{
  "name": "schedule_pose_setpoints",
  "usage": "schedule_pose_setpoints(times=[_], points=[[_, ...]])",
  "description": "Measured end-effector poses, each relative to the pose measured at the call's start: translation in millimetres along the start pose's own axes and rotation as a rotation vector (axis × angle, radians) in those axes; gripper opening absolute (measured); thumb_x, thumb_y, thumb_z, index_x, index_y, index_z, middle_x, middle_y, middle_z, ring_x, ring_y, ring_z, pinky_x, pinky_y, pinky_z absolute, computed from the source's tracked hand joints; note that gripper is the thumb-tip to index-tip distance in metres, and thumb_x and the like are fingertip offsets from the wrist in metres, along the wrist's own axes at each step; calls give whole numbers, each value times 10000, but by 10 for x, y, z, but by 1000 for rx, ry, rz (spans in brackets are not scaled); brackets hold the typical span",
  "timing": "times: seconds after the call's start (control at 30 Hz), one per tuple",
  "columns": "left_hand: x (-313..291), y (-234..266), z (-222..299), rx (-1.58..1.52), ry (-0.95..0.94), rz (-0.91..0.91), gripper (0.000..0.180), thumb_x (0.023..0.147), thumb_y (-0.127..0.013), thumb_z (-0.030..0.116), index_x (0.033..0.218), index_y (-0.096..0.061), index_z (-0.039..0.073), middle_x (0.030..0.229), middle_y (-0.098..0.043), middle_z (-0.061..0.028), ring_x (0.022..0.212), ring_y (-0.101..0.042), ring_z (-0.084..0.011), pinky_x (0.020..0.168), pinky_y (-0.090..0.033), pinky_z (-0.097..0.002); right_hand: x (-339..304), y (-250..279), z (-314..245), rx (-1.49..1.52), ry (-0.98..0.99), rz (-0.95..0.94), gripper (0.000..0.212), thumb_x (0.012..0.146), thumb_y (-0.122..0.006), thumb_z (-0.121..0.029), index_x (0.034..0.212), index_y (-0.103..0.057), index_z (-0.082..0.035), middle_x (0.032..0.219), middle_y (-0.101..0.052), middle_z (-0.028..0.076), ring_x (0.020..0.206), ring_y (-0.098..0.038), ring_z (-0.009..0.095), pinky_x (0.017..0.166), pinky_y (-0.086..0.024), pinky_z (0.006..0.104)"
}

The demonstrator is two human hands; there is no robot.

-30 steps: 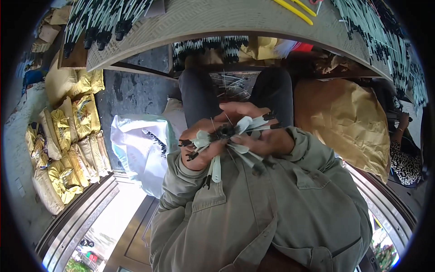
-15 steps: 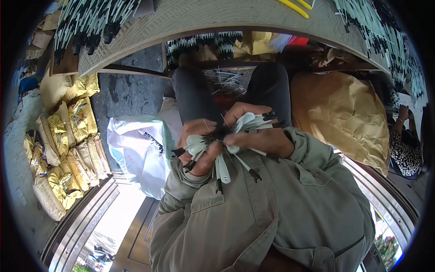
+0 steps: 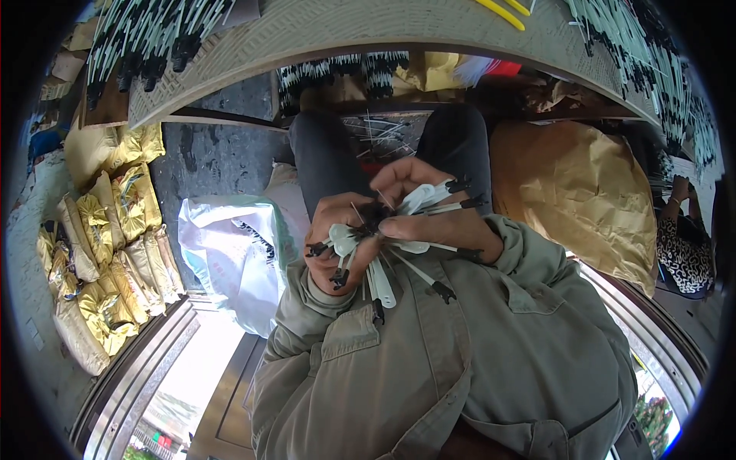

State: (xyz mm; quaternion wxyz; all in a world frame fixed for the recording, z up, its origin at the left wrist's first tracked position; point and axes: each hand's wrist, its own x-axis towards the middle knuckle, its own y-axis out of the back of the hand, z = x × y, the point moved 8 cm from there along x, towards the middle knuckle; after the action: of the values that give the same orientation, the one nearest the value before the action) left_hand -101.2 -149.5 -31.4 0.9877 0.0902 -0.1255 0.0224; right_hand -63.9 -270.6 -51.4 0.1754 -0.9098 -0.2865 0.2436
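Versus the frame half a second earlier: the right hand [image 3: 433, 228] is showing a sharp outline where its thumb was blurring; that thumb is now lying at the right side of the dark hub [image 3: 369, 218]. The black-tipped rods on the right are pointing more toward the far side, and the near-right rod [image 3: 414, 268] is splaying a little further right. The left hand [image 3: 330, 222] is keeping about the same place.

Grip, left: closing around the hub's left side, with white strips [image 3: 343, 239] sticking out past the fingers. Grip, right: narrow, thumb and curled fingers holding the hub's right side; the undersides are staying hidden.

Position: the hub is sitting between both hands, in front of the grey-green jacket [image 3: 491, 345], on the near side of the worktop [image 3: 368, 29]. A white bag [image 3: 222, 268] is standing to the left; a large brown sack [image 3: 575, 207] is standing to the right.
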Motion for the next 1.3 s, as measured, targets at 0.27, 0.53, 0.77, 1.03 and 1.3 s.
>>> schedule_pose_setpoints(times=[0.27,0.53,0.77,1.03,1.3], points=[[16,11,-61,-36,83,-137,309,654,-752,59,857,-520,39,968,-541,-139,810,-566,-182,695,-454,-279,-34,12,-18,-10,-5,37,203,768,-632,-67,959,-608,-2,837,-591,8,765,-529,54,675,-429,214],[0,-16,-169,-220,144,-256,275,670,-755,97,816,-537,16,945,-539,-148,792,-539,-174,705,-435,-278,-68,-43,20,-93,-48,-40,323,804,-594,-232,1031,-577,-2,942,-593,37,865,-536,83,764,-419,224],[-98,-38,-266,-398,321,-163,247,678,-740,49,797,-528,7,898,-555,-130,781,-536,-153,707,-426,-262,-69,-56,-4,-93,-45,-81,240,799,-596,-165,972,-589,1,879,-578,17,810,-520,63,711,-408,214],[-214,-2,-301,-389,381,-61,234,686,-726,13,796,-520,-2,894,-582,-143,791,-558,-161,717,-437,-269,-51,-32,12,26,-7,-65,226,780,-643,-127,942,-594,23,832,-576,11,768,-514,53,664,-413,211],[-161,83,-178,-129,284,-102,362,722,-698,58,1056,-589,-28,920,-609,-140,817,-590,-195,729,-455,-292,-56,19,-185,-386,346,-59,408,717,-734,-106,1077,-564,-17,912,-572,47,845,-553,123,735,-452,261]])
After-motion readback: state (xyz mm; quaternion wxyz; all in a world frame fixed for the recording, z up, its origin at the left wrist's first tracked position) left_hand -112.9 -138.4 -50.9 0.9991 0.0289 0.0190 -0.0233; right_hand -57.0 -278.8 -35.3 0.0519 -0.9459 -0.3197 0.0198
